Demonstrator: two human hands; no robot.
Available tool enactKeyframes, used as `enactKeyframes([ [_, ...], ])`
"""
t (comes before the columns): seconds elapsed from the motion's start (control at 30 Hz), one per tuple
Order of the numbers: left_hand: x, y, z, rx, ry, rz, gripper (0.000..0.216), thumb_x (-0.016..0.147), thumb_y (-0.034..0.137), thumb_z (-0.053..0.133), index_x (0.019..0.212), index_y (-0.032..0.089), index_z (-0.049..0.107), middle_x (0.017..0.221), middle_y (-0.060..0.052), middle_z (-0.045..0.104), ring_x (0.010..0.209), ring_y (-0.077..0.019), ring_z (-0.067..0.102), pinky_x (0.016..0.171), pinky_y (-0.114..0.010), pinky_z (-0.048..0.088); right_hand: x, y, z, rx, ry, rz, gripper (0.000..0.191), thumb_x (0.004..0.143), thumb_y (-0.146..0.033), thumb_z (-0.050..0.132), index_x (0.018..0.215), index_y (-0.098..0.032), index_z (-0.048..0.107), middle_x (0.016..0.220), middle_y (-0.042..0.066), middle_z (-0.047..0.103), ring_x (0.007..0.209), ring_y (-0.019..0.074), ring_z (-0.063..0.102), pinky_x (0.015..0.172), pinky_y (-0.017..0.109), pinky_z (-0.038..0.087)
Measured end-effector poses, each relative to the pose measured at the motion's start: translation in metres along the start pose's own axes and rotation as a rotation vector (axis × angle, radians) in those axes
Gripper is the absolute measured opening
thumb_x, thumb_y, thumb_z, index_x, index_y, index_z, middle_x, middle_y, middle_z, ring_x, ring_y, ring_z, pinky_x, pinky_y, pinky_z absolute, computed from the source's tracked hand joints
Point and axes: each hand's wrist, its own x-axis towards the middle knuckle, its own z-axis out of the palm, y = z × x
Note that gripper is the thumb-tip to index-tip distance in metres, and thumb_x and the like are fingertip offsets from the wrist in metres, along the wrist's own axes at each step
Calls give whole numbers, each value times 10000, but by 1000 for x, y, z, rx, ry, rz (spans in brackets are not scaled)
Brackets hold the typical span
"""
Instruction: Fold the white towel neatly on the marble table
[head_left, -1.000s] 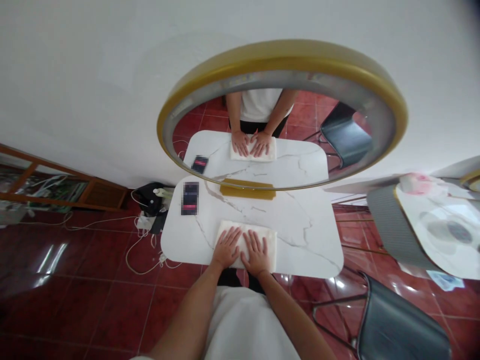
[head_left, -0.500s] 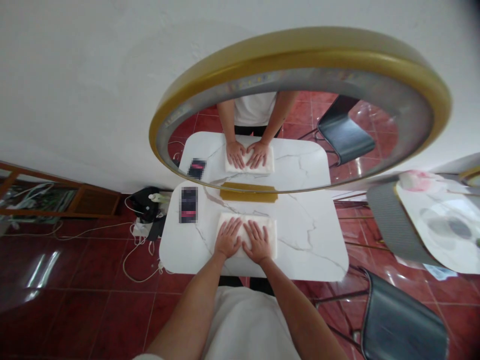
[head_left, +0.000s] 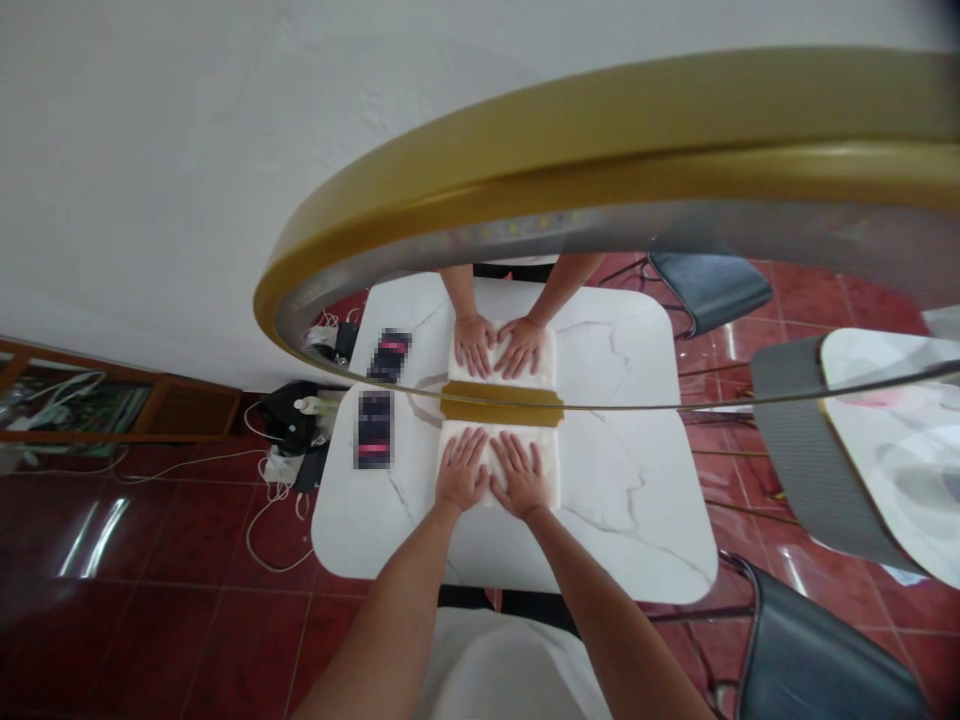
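Note:
A folded white cloth (head_left: 546,462) lies on the white marble table (head_left: 622,500), pushed up against the gold base (head_left: 501,403) of a round mirror. My left hand (head_left: 460,470) and my right hand (head_left: 519,475) press flat on the cloth side by side, fingers spread and pointing away from me. Both hands are open and hold nothing. The mirror glass reflects both hands and the cloth.
A dark phone (head_left: 373,429) lies on the table left of the cloth. The gold-rimmed mirror (head_left: 525,170) looms over the table. A black chair (head_left: 817,650) stands at the right front. Cables and a power strip (head_left: 281,465) lie on the red tiled floor at left.
Both hands have slid the cloth away from me, from the table's near edge to the mirror base. My head has moved closer to the mirror.

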Motion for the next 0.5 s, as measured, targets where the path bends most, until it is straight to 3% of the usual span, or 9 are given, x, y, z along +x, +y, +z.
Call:
enactKeyframes([
  [0.5,0,1,1,18,38,6,635,850,263,420,1458,219,238,1507,-10,290,1409,-205,184,1153,-431,152,0,1,2,1,26,5,690,870,-408,410,1479,-249,128,1531,38,188,1397,236,172,1126,501,15],
])
